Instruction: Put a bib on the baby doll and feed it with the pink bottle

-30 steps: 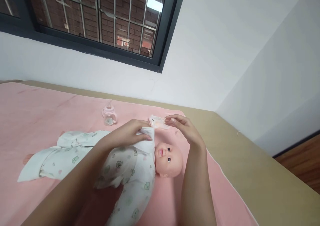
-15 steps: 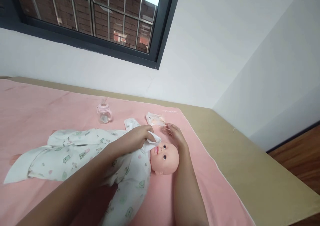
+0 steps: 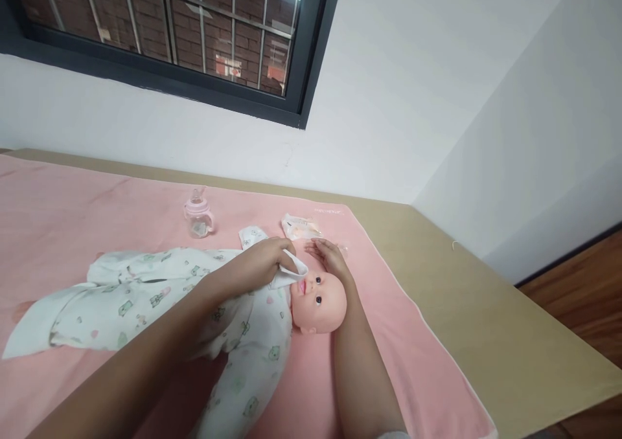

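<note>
A baby doll point(image 3: 321, 303) lies on its back, its bald head to the right, dressed in a white printed romper point(image 3: 160, 296). My left hand point(image 3: 267, 262) reaches across its chest, closed on the white collar point(image 3: 295, 269) of the romper and lifting it near the doll's chin. At the far side of the head is my right hand point(image 3: 330, 256), fingers stretched out, with the wrist and forearm against the crown. Just beyond those fingers lies a small clear plastic packet point(image 3: 299, 226).
A pink baby bottle point(image 3: 199, 215) with handles stands behind the doll. Everything rests on a pink cloth point(image 3: 389, 348) over a tan surface point(image 3: 437, 283). White walls point(image 3: 389, 89) and a barred window point(image 3: 194, 44) rise behind.
My right hand has moved slightly left, closer to the doll's face, uncovering a small clear item behind it. My left hand keeps its hold on the collar. The view has shifted a little.
</note>
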Demonstrator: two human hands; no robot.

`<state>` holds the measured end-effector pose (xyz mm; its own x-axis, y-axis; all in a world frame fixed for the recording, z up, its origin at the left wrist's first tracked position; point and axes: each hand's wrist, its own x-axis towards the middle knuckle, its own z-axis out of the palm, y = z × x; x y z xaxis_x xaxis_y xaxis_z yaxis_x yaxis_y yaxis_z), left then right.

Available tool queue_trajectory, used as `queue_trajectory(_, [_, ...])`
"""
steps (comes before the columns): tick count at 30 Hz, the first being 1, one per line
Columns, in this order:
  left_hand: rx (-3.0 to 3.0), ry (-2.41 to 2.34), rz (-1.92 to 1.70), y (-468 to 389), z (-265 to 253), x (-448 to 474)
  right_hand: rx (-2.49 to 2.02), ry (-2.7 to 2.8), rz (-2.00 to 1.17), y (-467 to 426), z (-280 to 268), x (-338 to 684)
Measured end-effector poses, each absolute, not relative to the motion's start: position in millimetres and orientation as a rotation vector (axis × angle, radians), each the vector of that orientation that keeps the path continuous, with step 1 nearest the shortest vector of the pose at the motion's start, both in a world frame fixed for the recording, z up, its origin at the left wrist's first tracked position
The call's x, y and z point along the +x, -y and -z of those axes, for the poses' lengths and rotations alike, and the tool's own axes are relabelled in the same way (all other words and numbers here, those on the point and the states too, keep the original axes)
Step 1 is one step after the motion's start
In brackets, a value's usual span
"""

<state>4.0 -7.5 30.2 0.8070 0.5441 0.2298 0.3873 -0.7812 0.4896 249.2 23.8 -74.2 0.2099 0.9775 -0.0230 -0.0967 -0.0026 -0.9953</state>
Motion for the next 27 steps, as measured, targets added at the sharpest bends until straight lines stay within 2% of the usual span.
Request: queue_trajectory(27, [2.506, -0.608, -0.36, 16, -31, 1, -1.22, 1.162, -1.046, -38, 94, 259])
